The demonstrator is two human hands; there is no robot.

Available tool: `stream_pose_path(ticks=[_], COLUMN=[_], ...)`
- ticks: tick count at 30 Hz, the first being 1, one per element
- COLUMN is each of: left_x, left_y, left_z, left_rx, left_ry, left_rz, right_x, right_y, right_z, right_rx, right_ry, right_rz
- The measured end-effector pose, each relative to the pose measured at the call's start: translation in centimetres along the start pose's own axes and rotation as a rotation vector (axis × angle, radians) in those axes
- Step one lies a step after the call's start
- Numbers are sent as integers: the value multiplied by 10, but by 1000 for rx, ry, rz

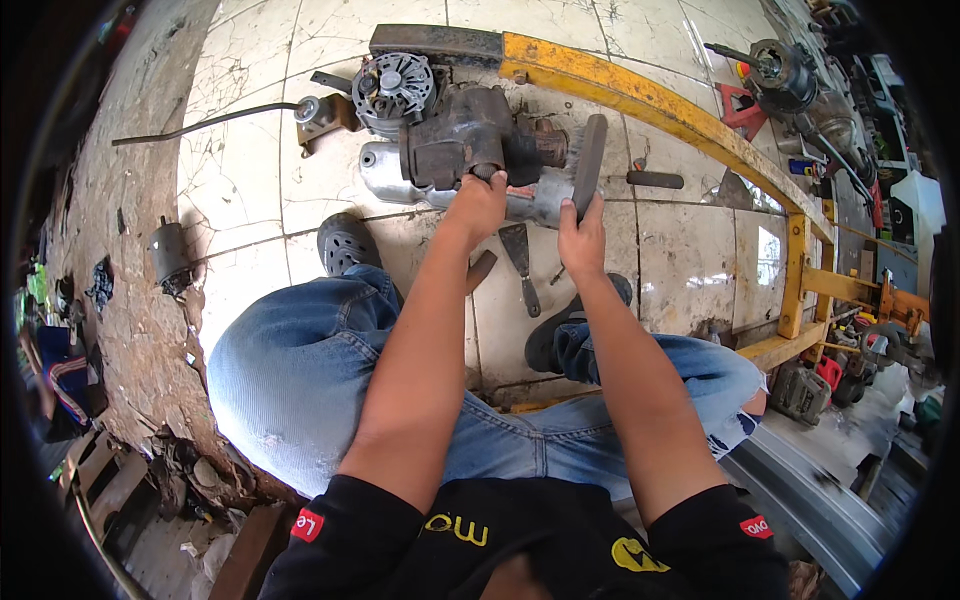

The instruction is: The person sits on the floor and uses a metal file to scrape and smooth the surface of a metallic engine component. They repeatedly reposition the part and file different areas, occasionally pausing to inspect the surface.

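My left hand [482, 205] grips the round fitting at the near side of a dark, grimy metal housing [440, 140], which rests over a silver metal casing [385, 175]. My right hand [582, 230] holds a brush [591, 150] with a long dark back and bristles facing the housing's right end; whether they touch it I cannot tell. An alternator-like part [392, 85] sits behind the housing. A scraper [520, 255] and a short curved dark piece [480, 270] lie on the tiles near my hands.
A yellow steel frame [640, 90] arches behind and down the right. A bracket with a long rod [320, 120] and a dark cylinder [167, 255] lie leftward, a dark bar [655, 180] rightward. Red stand [738, 110], machine parts [775, 75] and clutter fill the right edge. My shoes flank the parts.
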State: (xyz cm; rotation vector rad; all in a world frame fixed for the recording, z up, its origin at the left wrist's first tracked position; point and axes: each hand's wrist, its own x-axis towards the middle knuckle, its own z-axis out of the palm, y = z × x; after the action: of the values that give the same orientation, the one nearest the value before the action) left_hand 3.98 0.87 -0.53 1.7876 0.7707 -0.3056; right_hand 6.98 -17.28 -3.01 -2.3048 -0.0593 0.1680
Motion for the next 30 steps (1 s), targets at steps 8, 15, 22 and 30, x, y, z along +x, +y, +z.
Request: stream_pose_path(ticks=[8, 15, 22, 30], left_x=[1, -13, -24, -11], left_y=[-1, -3, -14, -46], left_z=[3, -13, -12, -29], left_rx=[-67, 43, 216, 355], left_ry=[-12, -11, 19, 2], left_rz=[-7, -10, 8, -73], right_x=[-74, 69, 80, 61], right_y=[61, 11, -4, 0], right_z=[61, -111, -86, -24], right_rx=[5, -809, -768, -746], right_ry=[-375, -524, -622, -801], right_rz=[-24, -696, -804, -801])
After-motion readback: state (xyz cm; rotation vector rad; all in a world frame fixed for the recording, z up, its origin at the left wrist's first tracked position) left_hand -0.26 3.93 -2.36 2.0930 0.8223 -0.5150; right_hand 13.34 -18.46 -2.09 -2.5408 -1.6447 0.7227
